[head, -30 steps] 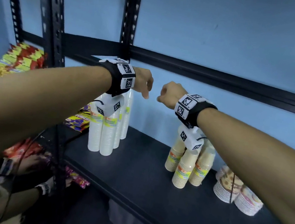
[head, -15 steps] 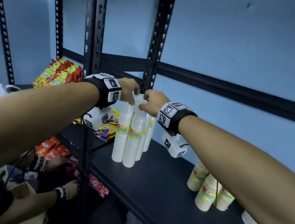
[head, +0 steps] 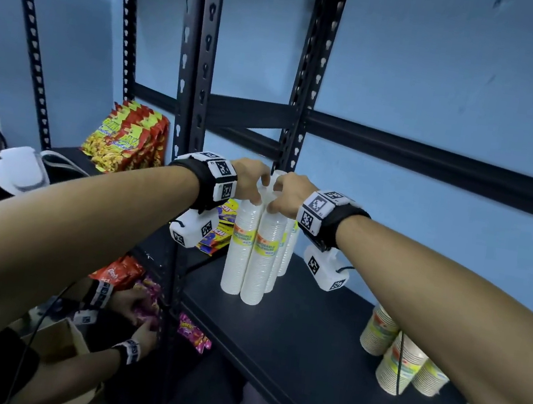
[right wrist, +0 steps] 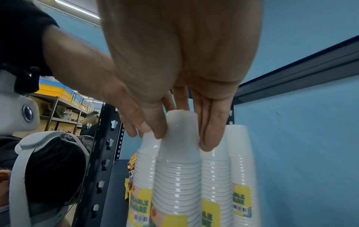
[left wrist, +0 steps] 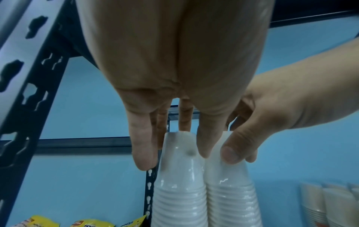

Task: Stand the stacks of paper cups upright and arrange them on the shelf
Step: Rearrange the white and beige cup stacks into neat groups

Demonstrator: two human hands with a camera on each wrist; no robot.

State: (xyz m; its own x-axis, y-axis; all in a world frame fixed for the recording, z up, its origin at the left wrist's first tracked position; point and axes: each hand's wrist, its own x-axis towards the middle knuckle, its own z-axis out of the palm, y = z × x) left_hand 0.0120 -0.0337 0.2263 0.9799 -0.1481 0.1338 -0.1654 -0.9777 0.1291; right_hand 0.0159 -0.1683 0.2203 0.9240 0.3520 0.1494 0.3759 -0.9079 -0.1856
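At the shelf's [head: 291, 335] left end, beside the black upright post [head: 194, 123], the white cup stacks [head: 259, 255] stand upright, pressed together. The left hand [head: 250, 180] comes down on the left front stack, fingers [left wrist: 142, 147] pinching its top cup. The right hand [head: 288, 193] pinches the top of the neighbouring stack likewise. Well to the right stand shorter beige cup stacks [head: 402, 361], upright.

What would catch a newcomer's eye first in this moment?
Both hands meet atop the tall white cup stacks standing upright at the shelf's left end: left hand and right hand each grip a top. Shorter beige cup stacks stand further right.
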